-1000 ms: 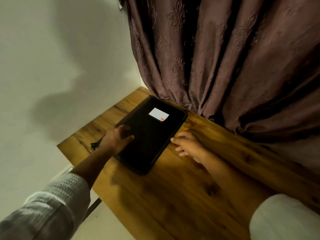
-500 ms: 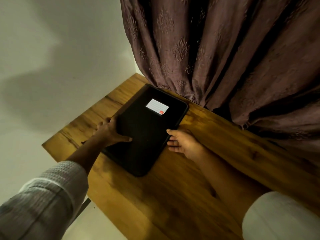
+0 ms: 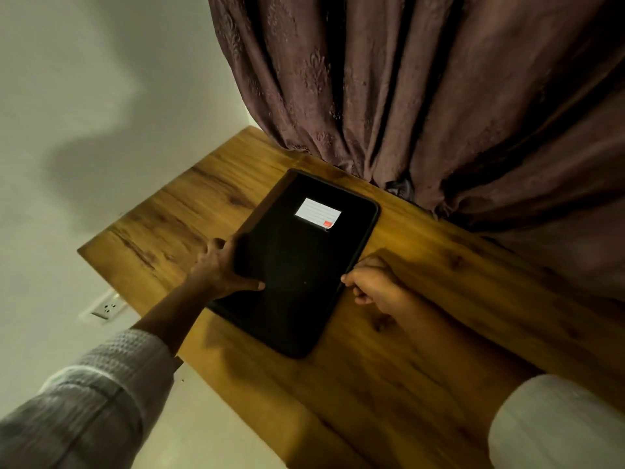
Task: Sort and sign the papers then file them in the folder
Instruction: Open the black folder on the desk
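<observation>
Your left hand lay on top of the folder a second ago; now it has slid to the left edge, thumb across the black cover and fingers curled round the rim, so you hold it. Your right hand had straight fingers beside the right edge; they have since curled in tight, with the thumb tip against that edge, and you cannot tell from here whether it pinches the cover or only touches it. The folder lies closed and flat on the wooden table, its white label toward the curtain. No papers show anywhere, so they are likely inside. With a hand at each edge, you look set to open the cover, and sorting has not yet begun
</observation>
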